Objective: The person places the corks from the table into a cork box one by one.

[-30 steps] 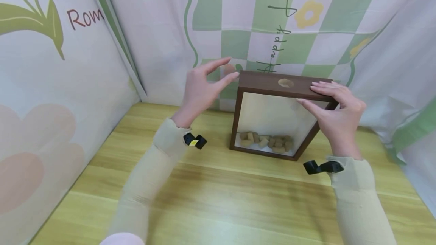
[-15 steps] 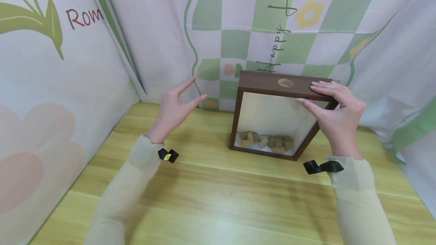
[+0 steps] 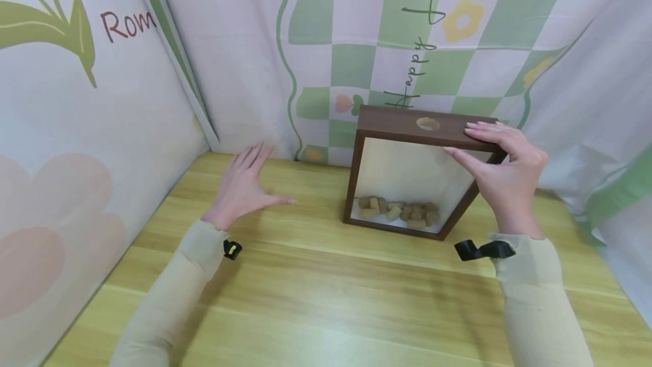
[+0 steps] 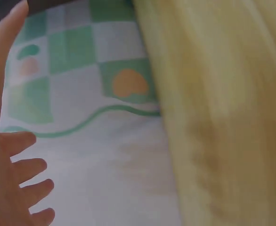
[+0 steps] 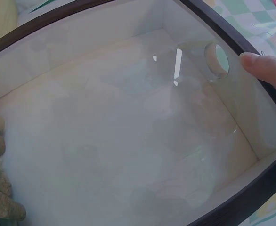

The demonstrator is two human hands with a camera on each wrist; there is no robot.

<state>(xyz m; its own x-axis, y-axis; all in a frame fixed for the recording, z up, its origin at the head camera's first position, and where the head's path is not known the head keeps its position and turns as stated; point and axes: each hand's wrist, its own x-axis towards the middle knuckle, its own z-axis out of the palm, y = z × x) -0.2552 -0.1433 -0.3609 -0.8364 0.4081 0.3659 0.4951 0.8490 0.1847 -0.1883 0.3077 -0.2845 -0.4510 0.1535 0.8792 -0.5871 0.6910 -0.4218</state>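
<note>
A dark brown wooden shadow box (image 3: pixel 351 180) with a clear front stands upright on the table, a round hole (image 3: pixel 428 124) in its top. Several corks (image 3: pixel 397 213) lie along its bottom; some corks (image 5: pixel 6 205) show at the left edge of the right wrist view. My right hand (image 3: pixel 511 169) grips the box's upper right corner, fingers on top and thumb (image 5: pixel 263 68) against the front edge of the frame. Left of the box, apart from it, my left hand (image 3: pixel 241 188) is held with thumb and fingers spread and nothing in it. It also shows in the left wrist view (image 4: pixel 6 155).
The light wood-grain table (image 3: pixel 305 299) runs up to a green-and-white checked curtain (image 3: pixel 354 64) behind the box. A white printed panel (image 3: pixel 102 129) borders the left side, and white cloth (image 3: pixel 601 129) hangs at the right.
My left hand has moved away from the box's upper left corner, leftward and down towards the table, and its fingers have spread. My right hand and the box have stayed put.
</note>
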